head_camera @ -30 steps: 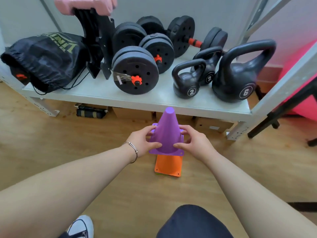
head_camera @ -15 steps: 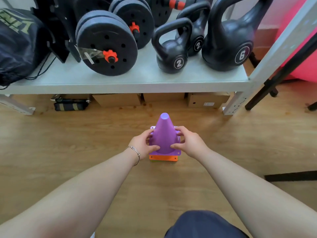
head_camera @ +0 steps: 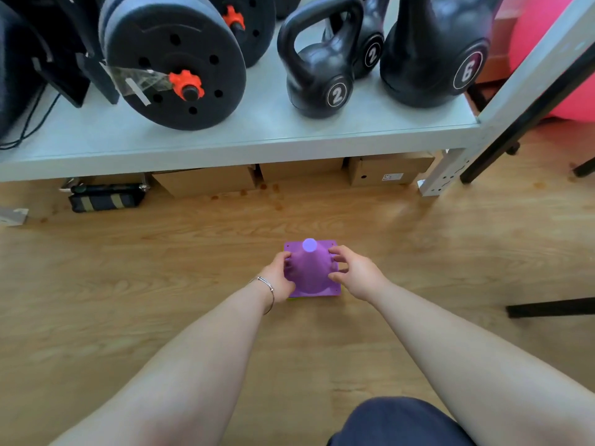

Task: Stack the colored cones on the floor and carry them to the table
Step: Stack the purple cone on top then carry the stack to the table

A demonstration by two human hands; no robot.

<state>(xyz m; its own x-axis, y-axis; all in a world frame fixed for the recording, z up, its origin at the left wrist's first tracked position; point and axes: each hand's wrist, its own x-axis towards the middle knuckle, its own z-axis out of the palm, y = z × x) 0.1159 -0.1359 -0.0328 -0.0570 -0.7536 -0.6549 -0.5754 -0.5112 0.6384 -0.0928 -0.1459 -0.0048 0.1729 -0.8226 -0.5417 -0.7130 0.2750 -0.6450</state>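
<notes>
**Purple cone now sitting low on the stack, right hand loosening**

The purple cone is resting on the wooden floor in front of the grey shelf, seen almost from straight above, its pale tip pointing up at the camera. A second ago it was being held well above the orange cone, and half a second ago an orange base edge was still showing beneath it; now only a thin yellowish sliver is peeking out under its near left corner, so the cone has come fully down over what lies below.

The left hand, with a thin bracelet at the wrist, is curling against the cone's left flank, fingers touching it. The right hand is spreading its fingers; the upper fingertips are sitting at the cone's right side, while the thumb is standing slightly off it, so its grip is looking loosened rather than closed.

The view has also tilted down and closer: the kettlebells and weight plates are filling the top, and the cardboard boxes under the shelf are showing more plainly.
</notes>
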